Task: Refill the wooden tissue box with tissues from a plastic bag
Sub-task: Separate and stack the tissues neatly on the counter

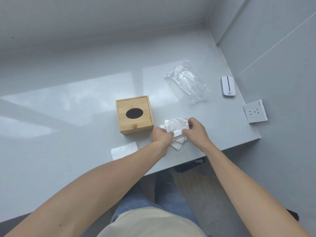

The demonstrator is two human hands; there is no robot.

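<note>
A square wooden tissue box (135, 115) with a dark oval slot in its lid stands on the grey counter. Just to its right lies a loose stack of white tissues (176, 127). My left hand (161, 136) grips the stack's near left corner and my right hand (195, 130) pinches its right side. A clear, crumpled plastic bag (187, 82) lies flat farther back on the right, apart from both hands. One separate folded tissue (124, 150) rests in front of the box.
A small white device (228, 86) and a white wall socket (255, 111) sit at the counter's right end near the wall. The counter's front edge (222, 149) runs just below my hands. The grey counter (68, 108) stretches to the left and behind the box.
</note>
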